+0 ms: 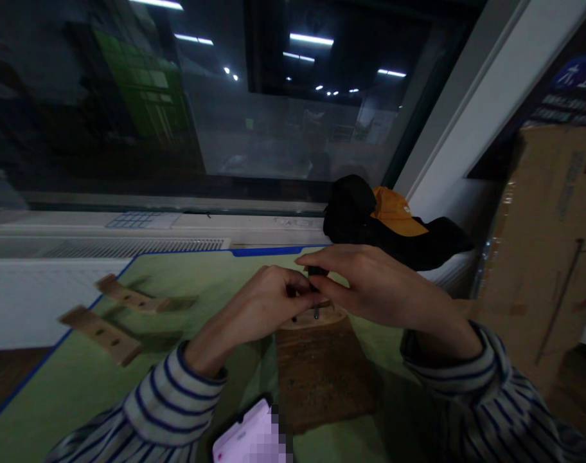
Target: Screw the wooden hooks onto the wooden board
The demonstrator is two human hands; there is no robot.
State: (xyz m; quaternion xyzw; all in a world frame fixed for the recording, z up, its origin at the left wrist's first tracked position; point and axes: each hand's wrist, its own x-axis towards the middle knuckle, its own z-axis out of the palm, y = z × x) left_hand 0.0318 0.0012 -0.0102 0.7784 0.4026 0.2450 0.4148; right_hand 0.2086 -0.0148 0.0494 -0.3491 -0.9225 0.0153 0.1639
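A dark wooden board [329,379] lies on the green table, with a lighter, curved wooden piece [305,319] across its far end. Above that piece, my right hand [370,283] is closed around the black handle of what looks like a small screwdriver [316,271], held upright. My left hand [261,302] pinches at the lower part of the same tool, thumb and forefinger together. Below the fingers a thin metal end [316,313] meets the light wood; a small dark spot shows to its left. My fingers hide much of the tool.
Two curved wooden pieces with holes, a nearer one [100,334] and a farther one [132,296], lie at the left. A pink phone [252,437] sits near the front. Beyond the table are a radiator [143,247], black clothing with an orange cap [396,212], and a cardboard box [553,257].
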